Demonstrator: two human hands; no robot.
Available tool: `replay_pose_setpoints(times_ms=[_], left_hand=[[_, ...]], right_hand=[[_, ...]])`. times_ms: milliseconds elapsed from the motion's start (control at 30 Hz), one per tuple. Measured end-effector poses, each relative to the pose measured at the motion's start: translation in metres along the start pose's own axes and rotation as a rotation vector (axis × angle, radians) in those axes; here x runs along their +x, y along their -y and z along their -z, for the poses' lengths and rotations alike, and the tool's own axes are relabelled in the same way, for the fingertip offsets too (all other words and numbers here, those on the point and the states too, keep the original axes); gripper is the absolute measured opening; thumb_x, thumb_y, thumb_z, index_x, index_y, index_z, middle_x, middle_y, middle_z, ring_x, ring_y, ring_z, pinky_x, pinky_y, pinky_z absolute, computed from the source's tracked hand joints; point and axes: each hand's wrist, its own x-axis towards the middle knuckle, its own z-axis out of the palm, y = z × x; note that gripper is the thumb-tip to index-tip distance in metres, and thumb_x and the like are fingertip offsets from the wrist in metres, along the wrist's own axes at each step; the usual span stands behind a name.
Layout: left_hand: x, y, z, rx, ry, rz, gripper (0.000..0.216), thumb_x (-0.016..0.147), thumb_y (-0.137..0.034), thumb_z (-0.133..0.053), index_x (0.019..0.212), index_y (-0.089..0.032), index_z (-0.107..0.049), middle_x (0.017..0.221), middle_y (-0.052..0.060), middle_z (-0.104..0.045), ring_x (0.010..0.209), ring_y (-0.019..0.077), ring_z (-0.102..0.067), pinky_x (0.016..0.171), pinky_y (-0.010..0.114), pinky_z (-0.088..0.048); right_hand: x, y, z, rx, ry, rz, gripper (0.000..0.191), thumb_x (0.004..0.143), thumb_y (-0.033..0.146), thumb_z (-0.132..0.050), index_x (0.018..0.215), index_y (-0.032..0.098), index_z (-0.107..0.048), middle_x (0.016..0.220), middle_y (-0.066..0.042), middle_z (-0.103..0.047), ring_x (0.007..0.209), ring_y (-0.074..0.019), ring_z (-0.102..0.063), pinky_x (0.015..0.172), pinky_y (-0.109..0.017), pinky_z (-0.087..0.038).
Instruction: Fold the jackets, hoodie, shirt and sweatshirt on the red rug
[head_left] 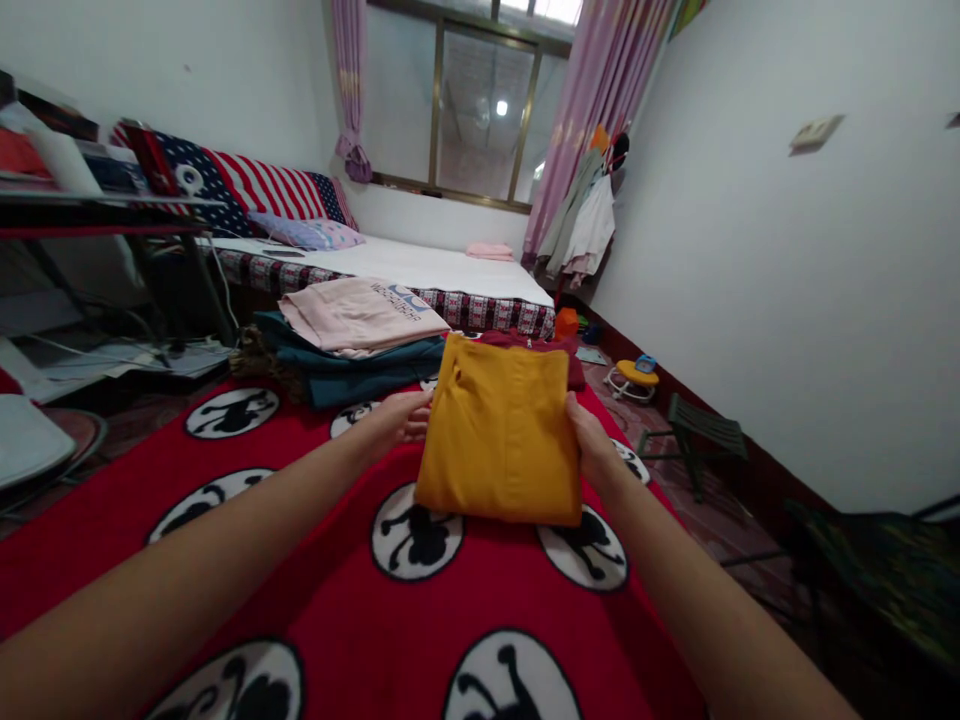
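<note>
A folded mustard-yellow garment [501, 430] lies lifted slightly over a red blanket [465, 610] printed with white circles and black figures. My left hand [401, 418] grips its left edge, fingers curled under the cloth. On the opposite edge my right hand [589, 440] holds the garment, its fingers tucked behind the fabric. Just beyond the yellow garment lies a dark red folded garment [551, 345].
A stack of folded clothes, pink [352, 312] on top of dark teal [360, 372], sits at the far left of the blanket. A bed [420, 265] stands under the window. A small green stool [701, 425] and a yellow toy [634, 377] are on the floor at right.
</note>
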Motion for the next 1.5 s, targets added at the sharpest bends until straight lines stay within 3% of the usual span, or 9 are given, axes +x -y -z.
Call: replay_pose_setpoints(times_ms=[167, 300, 433, 600, 800, 933, 1033, 1200, 1500], left_hand=[[-0.005, 0.047, -0.013, -0.033, -0.102, 0.003, 0.085, 0.062, -0.041, -0.081, 0.134, -0.019, -0.04, 0.095, 0.008, -0.07, 0.075, 0.0179, -0.069, 0.064, 0.026, -0.053], [-0.039, 0.058, -0.015, 0.173, -0.039, -0.241, 0.059, 0.064, -0.033, -0.075, 0.119, -0.017, -0.059, 0.099, 0.007, -0.07, 0.085, 0.0212, -0.068, 0.073, 0.03, -0.054], [-0.053, 0.058, -0.009, 0.358, 0.101, -0.169, 0.047, 0.065, -0.035, -0.073, 0.108, -0.015, -0.068, 0.107, 0.01, -0.071, 0.086, 0.0238, -0.068, 0.072, 0.032, -0.055], [-0.022, 0.045, -0.015, 0.38, -0.108, -0.282, 0.064, 0.059, -0.034, -0.078, 0.119, -0.018, -0.065, 0.123, 0.011, -0.066, 0.104, 0.0289, -0.064, 0.085, 0.039, -0.053], [0.012, 0.018, -0.029, 0.703, -0.31, -0.697, 0.038, 0.077, -0.015, -0.058, 0.113, -0.02, -0.068, 0.116, 0.008, -0.066, 0.107, 0.0229, -0.061, 0.098, 0.037, -0.047], [0.015, 0.007, -0.049, 1.221, -0.433, -0.627, 0.04, 0.073, -0.012, -0.062, 0.11, -0.02, -0.07, 0.14, 0.013, -0.049, 0.126, 0.0339, -0.047, 0.102, 0.049, -0.041], [0.028, 0.013, -0.072, 1.381, -0.311, -0.664, 0.04, 0.081, -0.023, -0.06, 0.121, -0.02, -0.065, 0.15, 0.012, -0.039, 0.138, 0.0333, -0.033, 0.112, 0.053, -0.028], [0.065, 0.047, -0.083, 1.391, -0.179, -0.481, 0.049, 0.094, -0.045, -0.041, 0.136, -0.025, -0.053, 0.151, 0.011, -0.04, 0.143, 0.031, -0.028, 0.115, 0.06, -0.009], [0.081, 0.062, -0.063, 1.149, -0.428, -0.513, 0.052, 0.091, -0.043, -0.049, 0.136, -0.017, -0.053, 0.154, 0.016, -0.031, 0.144, 0.032, -0.024, 0.116, 0.05, -0.022]], right_hand=[[-0.006, -0.051, 0.006, -0.263, -0.062, 0.067, 0.069, 0.067, 0.035, -0.071, 0.131, 0.02, -0.05, 0.125, -0.012, -0.064, 0.109, -0.029, -0.063, 0.093, -0.047, -0.052], [-0.039, -0.048, 0.012, -0.405, 0.033, 0.227, 0.06, 0.069, 0.027, -0.065, 0.128, 0.022, -0.056, 0.133, -0.008, -0.06, 0.125, -0.0256, -0.053, 0.111, -0.047, -0.036], [-0.051, -0.048, 0.019, -0.428, 0.17, 0.102, 0.046, 0.072, 0.032, -0.066, 0.116, 0.02, -0.063, 0.127, -0.01, -0.064, 0.12, -0.0261, -0.058, 0.106, -0.046, -0.042], [-0.02, -0.042, 0.009, -0.39, 0.0, 0.119, 0.057, 0.07, 0.036, -0.068, 0.124, 0.019, -0.059, 0.135, -0.013, -0.058, 0.123, -0.0281, -0.055, 0.105, -0.048, -0.043], [0.015, -0.017, -0.007, -0.442, -0.255, 0.432, 0.058, 0.076, 0.025, -0.055, 0.133, 0.015, -0.053, 0.135, -0.012, -0.057, 0.124, -0.0258, -0.053, 0.109, -0.043, -0.039], [0.02, -0.021, -0.011, -0.886, -0.325, 0.342, 0.059, 0.073, 0.019, -0.057, 0.132, 0.012, -0.054, 0.144, -0.018, -0.046, 0.131, -0.0341, -0.044, 0.108, -0.05, -0.036], [0.022, -0.027, -0.025, -1.089, -0.288, 0.467, 0.055, 0.084, 0.023, -0.05, 0.138, 0.016, -0.049, 0.151, -0.013, -0.039, 0.137, -0.031, -0.035, 0.112, -0.05, -0.03], [0.032, -0.049, -0.041, -1.301, 0.007, 0.396, 0.049, 0.095, 0.039, -0.039, 0.143, 0.027, -0.044, 0.154, -0.007, -0.035, 0.145, -0.0298, -0.02, 0.112, -0.059, -0.021], [0.043, -0.073, -0.029, -1.222, -0.026, 0.291, 0.052, 0.095, 0.049, -0.038, 0.144, 0.031, -0.042, 0.156, -0.007, -0.03, 0.146, -0.0288, -0.018, 0.11, -0.063, -0.022]])
